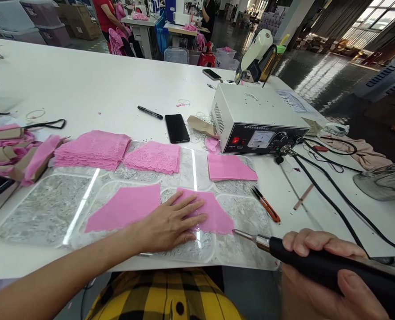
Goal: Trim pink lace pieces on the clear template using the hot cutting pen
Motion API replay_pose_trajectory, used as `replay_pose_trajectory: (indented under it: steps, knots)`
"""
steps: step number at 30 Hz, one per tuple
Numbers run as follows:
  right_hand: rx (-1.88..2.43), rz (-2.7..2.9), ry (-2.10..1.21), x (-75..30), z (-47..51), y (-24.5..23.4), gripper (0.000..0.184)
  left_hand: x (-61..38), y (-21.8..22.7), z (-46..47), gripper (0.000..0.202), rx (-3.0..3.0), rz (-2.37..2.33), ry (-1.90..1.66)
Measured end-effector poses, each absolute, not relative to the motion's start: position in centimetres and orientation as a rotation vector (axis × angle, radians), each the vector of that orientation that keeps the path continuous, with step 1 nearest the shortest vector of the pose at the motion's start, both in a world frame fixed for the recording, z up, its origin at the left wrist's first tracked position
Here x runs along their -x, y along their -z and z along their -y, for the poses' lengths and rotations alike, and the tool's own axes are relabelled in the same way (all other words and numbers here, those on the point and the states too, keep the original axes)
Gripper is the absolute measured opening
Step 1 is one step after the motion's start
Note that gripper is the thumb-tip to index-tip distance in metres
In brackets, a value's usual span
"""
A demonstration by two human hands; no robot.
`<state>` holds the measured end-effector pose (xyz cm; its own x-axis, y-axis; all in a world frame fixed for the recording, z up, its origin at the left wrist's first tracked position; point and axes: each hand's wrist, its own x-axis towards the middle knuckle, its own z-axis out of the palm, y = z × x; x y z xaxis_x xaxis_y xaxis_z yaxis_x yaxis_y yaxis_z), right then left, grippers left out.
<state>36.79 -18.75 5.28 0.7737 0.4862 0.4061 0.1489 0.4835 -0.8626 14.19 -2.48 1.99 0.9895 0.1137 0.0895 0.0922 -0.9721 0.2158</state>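
Far left: mat (33, 211), bare at that end. Pink stack (90, 151) beyond the left forearm. Left piece (127, 204) flat, lower right corner behind the wrist. Left hand (172, 222) palm down, fingers spread, holding nothing. Right piece (217, 215) under those fingers, extending rightward. Tool (304, 258) tip at its lower right corner; contact unclear. Right hand (313, 291) wrapped around the handle.

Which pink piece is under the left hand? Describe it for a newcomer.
On the white table, find the grey box, then the grey marbled mat nearer the wearer. On its near half, right of another pink piece, lies the target piece. Only this one has the left hand on it and the black-handled tool's tip at its lower right corner.
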Motion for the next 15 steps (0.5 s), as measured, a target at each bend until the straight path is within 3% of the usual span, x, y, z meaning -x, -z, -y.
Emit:
replay_pose_trajectory:
  steps: [15]
  knots:
    - [1.056,0.610,-0.206,-37.2,19.2,-5.8,0.014,-13.3,-3.5,2.2,0.048,-2.845,-0.224,-0.287]
